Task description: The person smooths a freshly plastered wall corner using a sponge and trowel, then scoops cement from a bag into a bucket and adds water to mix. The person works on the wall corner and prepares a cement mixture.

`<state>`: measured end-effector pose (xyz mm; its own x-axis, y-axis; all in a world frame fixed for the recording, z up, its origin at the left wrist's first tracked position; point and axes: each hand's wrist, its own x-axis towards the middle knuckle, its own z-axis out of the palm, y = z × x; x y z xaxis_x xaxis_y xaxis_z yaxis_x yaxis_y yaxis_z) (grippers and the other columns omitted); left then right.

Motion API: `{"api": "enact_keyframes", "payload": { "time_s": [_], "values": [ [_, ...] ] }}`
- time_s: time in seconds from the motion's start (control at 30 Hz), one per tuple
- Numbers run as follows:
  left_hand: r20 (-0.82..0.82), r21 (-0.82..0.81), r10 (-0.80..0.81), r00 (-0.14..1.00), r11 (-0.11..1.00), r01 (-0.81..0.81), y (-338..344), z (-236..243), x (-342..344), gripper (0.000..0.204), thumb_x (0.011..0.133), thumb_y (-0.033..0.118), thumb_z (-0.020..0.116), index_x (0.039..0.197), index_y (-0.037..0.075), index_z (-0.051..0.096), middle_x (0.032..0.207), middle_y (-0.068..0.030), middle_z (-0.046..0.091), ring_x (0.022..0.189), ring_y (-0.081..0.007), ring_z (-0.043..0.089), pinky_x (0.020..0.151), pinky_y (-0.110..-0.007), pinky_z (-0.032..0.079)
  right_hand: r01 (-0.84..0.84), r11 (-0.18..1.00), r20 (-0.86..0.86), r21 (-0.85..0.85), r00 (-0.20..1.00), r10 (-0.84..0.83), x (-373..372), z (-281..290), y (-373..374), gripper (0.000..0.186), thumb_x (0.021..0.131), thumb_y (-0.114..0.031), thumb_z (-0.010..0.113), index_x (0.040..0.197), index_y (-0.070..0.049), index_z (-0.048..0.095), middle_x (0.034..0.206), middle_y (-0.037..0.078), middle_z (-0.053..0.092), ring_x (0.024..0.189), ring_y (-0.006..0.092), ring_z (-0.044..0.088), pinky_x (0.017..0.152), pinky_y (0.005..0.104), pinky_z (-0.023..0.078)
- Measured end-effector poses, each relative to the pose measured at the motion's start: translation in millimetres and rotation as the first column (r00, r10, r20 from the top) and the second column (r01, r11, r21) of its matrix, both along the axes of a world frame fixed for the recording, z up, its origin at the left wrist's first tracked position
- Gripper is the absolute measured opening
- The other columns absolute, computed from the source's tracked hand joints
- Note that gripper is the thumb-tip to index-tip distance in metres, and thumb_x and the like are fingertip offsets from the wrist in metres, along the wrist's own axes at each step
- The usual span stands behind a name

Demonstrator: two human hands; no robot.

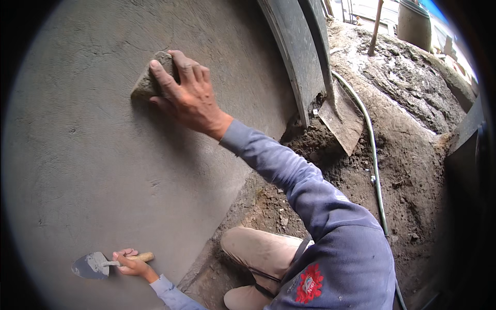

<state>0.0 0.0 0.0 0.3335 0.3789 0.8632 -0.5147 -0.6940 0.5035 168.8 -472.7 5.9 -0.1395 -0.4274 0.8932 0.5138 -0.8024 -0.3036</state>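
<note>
My right hand (192, 98) reaches up across the plastered wall (98, 170) and grips a rough grey-brown block (150, 82). The block looks like a sponge or float; which of these it is I cannot tell. It lies against the smooth grey plaster, thumb on one side and fingers on the other. Lower left, my left hand (133, 264) is closed around the light wooden handle of a pointing trowel (92, 266). The trowel's rounded metal blade points left, close to the wall, with grey mortar smeared on it.
A shovel (343, 120) rests blade-down in the soil beside a grey frame (297, 51) at the wall's edge. A pale hose (373, 150) curves over the dirt on the right. Wet mortar (408, 85) and a barrel (414, 25) are further back.
</note>
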Motion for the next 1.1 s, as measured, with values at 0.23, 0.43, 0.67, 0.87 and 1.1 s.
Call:
{"api": "enact_keyframes", "payload": {
  "time_s": [0.23, 0.43, 0.67, 0.87, 1.1],
  "values": [
    [-0.007, -0.068, -0.144, 0.989, 0.987, 0.144, -7, -15, 3, 0.047, 0.113, 0.038, 0.053, 0.081, 0.003, 0.053, 0.071, -0.0098, 0.059, 0.054, -0.0167, 0.052, 0.051, -0.028, 0.044, 0.294, 0.652, -0.444, 0.699, 0.893, 0.073, 32, -164, -101, 0.069, 0.113, -0.051, 0.048, 0.165, -0.006, 0.040, 0.153, 0.031, 0.048, 0.138, 0.0469, 0.052, 0.113, 0.0598, 0.044],
    [-0.006, -0.052, -0.149, 0.989, 0.988, 0.148, 0, -9, 1, 0.046, 0.114, 0.036, 0.050, 0.084, 0.001, 0.056, 0.074, -0.0093, 0.061, 0.057, -0.0159, 0.054, 0.054, -0.028, 0.045, 0.188, 0.324, -0.342, 0.927, 0.778, 0.527, 32, -238, -107, 0.074, 0.109, -0.046, 0.055, 0.162, 0.004, 0.040, 0.152, 0.039, 0.053, 0.145, 0.0509, 0.051, 0.120, 0.0527, 0.043],
    [-0.001, -0.017, -0.127, 0.992, 0.992, 0.127, -7, -2, -4, 0.046, 0.114, 0.034, 0.049, 0.084, 0.000, 0.056, 0.072, -0.0105, 0.062, 0.052, -0.0165, 0.056, 0.051, -0.028, 0.047, 0.156, 0.953, -0.060, 0.261, 0.988, -0.145, 31, 60, -126, 0.071, 0.107, -0.046, 0.060, 0.159, 0.001, 0.047, 0.150, 0.034, 0.055, 0.141, 0.0490, 0.052, 0.119, 0.0539, 0.042],
    [-0.001, -0.058, -0.089, 0.996, 0.994, 0.089, -16, -10, 0, 0.046, 0.114, 0.033, 0.049, 0.084, 0.000, 0.056, 0.071, -0.0106, 0.062, 0.053, -0.0164, 0.056, 0.052, -0.029, 0.046, 0.060, 0.983, -0.056, 0.176, 0.997, -0.051, 7, 146, -138, 0.060, 0.108, -0.031, 0.062, 0.159, -0.003, 0.048, 0.162, 0.029, 0.047, 0.148, 0.0472, 0.046, 0.122, 0.0502, 0.040],
    [0.065, -0.040, -0.139, 0.988, 0.989, 0.142, -10, -8, 8, 0.042, 0.115, 0.028, 0.052, 0.083, 0.001, 0.056, 0.067, -0.0085, 0.063, 0.047, -0.0133, 0.059, 0.045, -0.027, 0.045, -0.076, 0.995, -0.315, -0.065, 0.948, 0.051, -39, -216, 57, 0.073, 0.109, -0.029, 0.063, 0.170, -0.006, 0.028, 0.171, 0.036, 0.024, 0.157, 0.0533, 0.030, 0.126, 0.0622, 0.030]
  ]
}}
